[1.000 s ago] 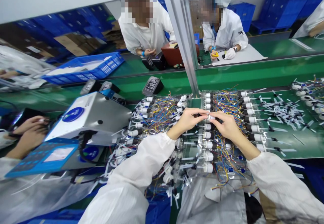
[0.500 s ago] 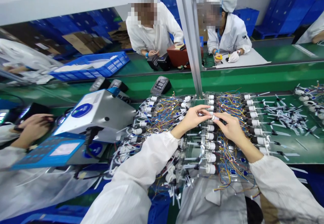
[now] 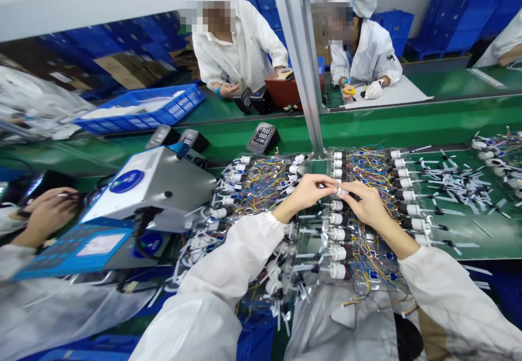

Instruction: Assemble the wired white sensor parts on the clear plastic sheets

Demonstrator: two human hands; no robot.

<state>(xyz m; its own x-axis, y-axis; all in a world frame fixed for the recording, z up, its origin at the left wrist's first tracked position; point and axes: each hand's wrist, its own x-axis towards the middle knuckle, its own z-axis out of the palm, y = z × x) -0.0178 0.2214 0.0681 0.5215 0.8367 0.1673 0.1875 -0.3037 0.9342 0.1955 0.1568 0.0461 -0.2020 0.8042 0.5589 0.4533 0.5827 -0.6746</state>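
Blue crate, white contents, hands pinching cylinder

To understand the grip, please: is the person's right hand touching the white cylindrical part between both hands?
Touching. The head view shows the fingertips of the right hand pressed on the white cylindrical part, with no gap.

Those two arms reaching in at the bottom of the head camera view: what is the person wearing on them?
The left sleeve and right sleeve match: loose, white, thin-looking smock fabric, gathered into snug cuffs. Past the cuffs, the left hand and right hand are bare, with no gloves, rings or wristbands showing.
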